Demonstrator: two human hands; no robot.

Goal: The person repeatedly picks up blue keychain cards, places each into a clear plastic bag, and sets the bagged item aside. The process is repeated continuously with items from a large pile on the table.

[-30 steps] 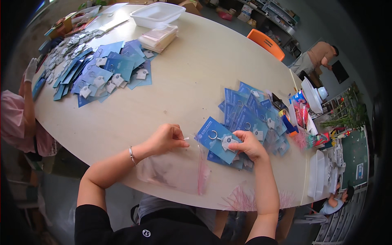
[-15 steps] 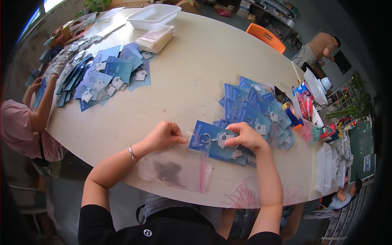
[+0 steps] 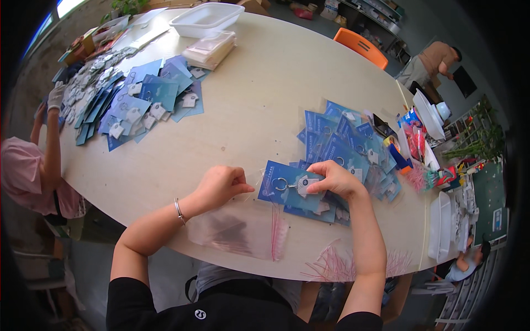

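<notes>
In my right hand is a blue card with a keychain, pinched between thumb and fingers at its right end. The keychain has a metal ring and a white shirt-shaped charm. A clear plastic bag encloses the card and juts past its left end. My left hand is closed in a pinch at that bag's edge. Under and beyond my right hand spreads a pile of bagged keychain cards. Flat clear bags with red zip strips lie below my left hand.
Unbagged keychain cards are heaped at the far left, beside loose charms. Behind them stand a stack of clear bags and a white tub. Pink strips lie at the front edge. A co-worker works at the left.
The held card has levelled slightly, and my right thumb has shifted a little on the charm. At the left, the co-worker's gloved hand has moved away from the cards.
</notes>
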